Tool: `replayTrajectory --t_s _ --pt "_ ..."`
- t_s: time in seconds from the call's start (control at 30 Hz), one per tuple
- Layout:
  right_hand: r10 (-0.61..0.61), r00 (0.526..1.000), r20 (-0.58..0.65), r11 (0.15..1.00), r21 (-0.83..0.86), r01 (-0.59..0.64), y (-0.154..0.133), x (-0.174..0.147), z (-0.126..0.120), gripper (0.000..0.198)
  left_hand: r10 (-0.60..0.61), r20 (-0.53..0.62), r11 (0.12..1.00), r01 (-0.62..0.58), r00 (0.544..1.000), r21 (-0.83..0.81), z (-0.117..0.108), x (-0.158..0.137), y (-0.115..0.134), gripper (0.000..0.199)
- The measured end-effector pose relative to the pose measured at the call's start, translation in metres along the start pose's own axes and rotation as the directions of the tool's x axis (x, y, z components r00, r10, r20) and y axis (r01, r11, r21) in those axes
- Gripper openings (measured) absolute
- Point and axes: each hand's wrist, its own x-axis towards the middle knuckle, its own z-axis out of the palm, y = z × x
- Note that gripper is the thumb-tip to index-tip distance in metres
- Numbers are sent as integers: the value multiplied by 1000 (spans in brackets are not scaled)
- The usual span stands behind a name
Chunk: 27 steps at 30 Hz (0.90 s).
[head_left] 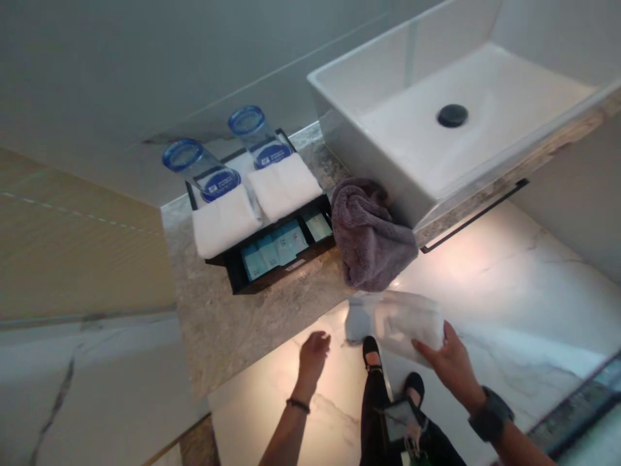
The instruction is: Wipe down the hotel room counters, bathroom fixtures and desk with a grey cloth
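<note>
My right hand holds a white folded cloth below the edge of the stone counter. My left hand hangs just left of the cloth with its fingers curled, holding nothing I can see. A grey-purple towel lies bunched on the counter edge, partly hanging over, against the white basin. Left of it sits a black tray with two folded white towels, two upturned glasses with blue bases and several pale blue sachets.
The white rectangular basin has a black drain plug. A black rail runs under the counter edge. Pale marble floor lies below, with my legs and black shoes on it. A wall stands behind the counter.
</note>
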Motion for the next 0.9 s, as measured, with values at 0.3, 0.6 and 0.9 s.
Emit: replayTrajectory --t_s 0.3,0.6,0.9 --pt "-794 605 51 512 -479 712 -7 -120 -91 52 -90 527 843 347 845 -411 121 -168 68 42" --pt "-420 870 -259 907 -98 409 -23 -168 -182 52 299 168 773 -135 939 -620 102 -252 153 37" --pt "-338 938 79 921 234 312 -119 -195 -212 66 377 202 699 -135 904 -702 100 -315 155 33"
